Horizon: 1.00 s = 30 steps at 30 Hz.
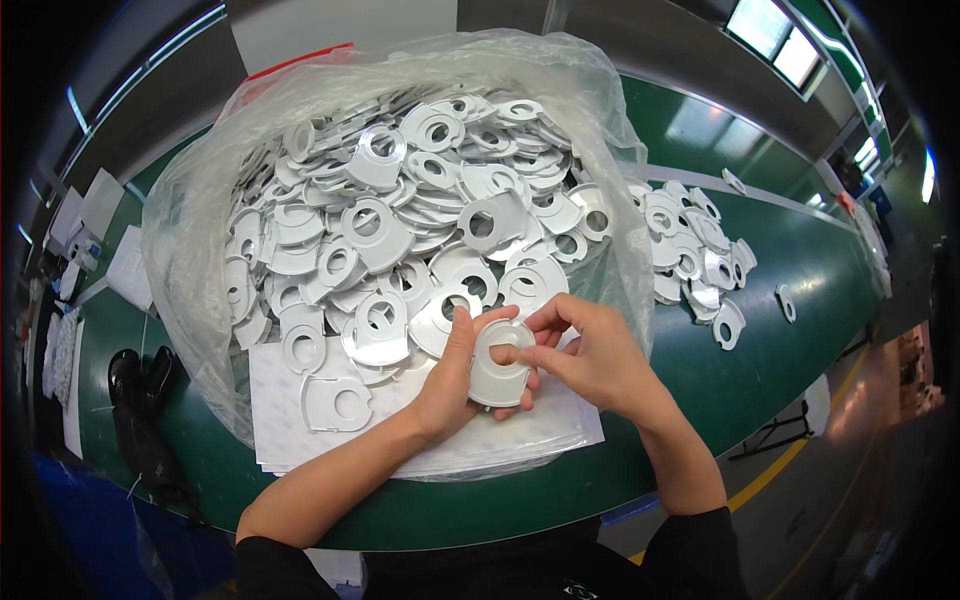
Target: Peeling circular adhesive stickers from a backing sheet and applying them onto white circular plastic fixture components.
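just below the centre of the frame both hands meet over one white plastic disc [497, 366], a flat round part with a hole in its middle. the left hand [455, 375] grips the disc's left edge, thumb on top and fingers underneath. the right hand [585, 355] closes on the same disc from the right, its index fingertip pressed at the rim of the central hole and the thumb pinching near the upper edge. so both hands are clenched on that single piece, which is raised slightly above a stack of white sheets [420, 435] lying in the lower middle of the frame.

filling the upper centre is a big clear plastic bag [190, 220], its mouth folded open, packed with a heap of white discs [400, 210] of the same kind, lying every which way. one more flat white part [338, 402] rests on the sheets to the left of the hands.

at the right of the frame, outside the bag, a smaller pile of discs [695, 260] lies on the green table [780, 330]. at the lower left a black object [140, 375] sits on the table; what it is cannot be told.
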Tool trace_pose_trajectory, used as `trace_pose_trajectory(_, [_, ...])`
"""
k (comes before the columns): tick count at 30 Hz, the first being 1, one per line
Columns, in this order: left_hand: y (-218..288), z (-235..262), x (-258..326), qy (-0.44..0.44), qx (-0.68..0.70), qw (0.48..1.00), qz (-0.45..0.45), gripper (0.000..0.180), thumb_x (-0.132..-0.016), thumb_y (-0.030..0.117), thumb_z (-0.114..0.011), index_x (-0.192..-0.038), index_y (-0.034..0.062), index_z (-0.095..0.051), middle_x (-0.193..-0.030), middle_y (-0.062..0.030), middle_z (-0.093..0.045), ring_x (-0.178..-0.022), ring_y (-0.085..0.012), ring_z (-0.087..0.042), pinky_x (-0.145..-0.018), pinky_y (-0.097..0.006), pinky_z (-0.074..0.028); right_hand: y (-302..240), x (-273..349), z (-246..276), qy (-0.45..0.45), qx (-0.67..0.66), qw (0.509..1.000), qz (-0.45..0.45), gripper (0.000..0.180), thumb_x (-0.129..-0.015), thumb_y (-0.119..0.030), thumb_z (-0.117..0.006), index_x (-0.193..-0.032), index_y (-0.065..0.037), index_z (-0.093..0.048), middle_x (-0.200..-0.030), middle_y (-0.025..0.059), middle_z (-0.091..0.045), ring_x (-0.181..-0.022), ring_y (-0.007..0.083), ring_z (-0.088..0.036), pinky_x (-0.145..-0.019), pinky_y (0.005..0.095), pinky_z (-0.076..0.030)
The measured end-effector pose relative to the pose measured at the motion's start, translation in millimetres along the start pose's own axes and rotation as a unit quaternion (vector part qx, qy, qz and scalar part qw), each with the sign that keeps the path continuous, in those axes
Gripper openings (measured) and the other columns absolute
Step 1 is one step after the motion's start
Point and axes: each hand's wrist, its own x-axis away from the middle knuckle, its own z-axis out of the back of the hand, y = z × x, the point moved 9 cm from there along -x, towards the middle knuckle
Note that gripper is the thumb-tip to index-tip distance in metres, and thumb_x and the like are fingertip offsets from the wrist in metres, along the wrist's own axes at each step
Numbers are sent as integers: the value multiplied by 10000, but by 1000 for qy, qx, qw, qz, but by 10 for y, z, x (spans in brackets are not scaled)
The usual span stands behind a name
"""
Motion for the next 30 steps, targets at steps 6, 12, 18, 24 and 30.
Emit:
trace_pose_trajectory(6, [-8,-33,4,-5,10,1000,15,811,-867,696,-89,-1381,76,-195,-864,-172,-587,-689,-221,-610,-471,-268,-397,46,18,-27,62,6,998,-22,147,-805,-116,-645,-795,22,-596,-660,111,-632,-564,180,-613,-546,288,-477])
trace_pose_trajectory(12, [-23,-27,1,-23,7,999,27,814,-861,705,-93,-1370,82,-211,-847,-172,-589,-667,-224,-609,-454,-270,-389,12,-4,-23,117,73,990,36,235,-825,-175,-652,-702,8,-571,-658,120,-630,-523,183,-592,-482,305,-441])
trace_pose_trajectory(18, [-11,30,6,35,40,997,46,808,-859,708,-73,-1316,93,-330,-798,-162,-591,-621,-232,-590,-434,-275,-375,149,-30,16,122,-80,989,34,315,-894,-261,-580,-831,42,-640,-642,92,-608,-551,128,-555,-478,292,-426])
trace_pose_trajectory(24, [10,28,-4,-3,66,997,37,817,-862,706,-89,-1354,70,-230,-858,-182,-588,-654,-243,-610,-440,-287,-388,415,-59,-107,-2,-244,963,-117,310,-907,-266,-561,-881,25,-665,-744,31,-626,-611,59,-529,-475,203,-405])
trace_pose_trajectory(30, [31,23,27,-10,77,996,45,768,-889,671,-109,-1347,74,-260,-947,-192,-583,-756,-261,-625,-502,-297,-448,391,-49,-176,-47,-235,961,-137,196,-851,-198,-626,-904,-11,-650,-758,15,-608,-666,50,-523,-491,181,-408])
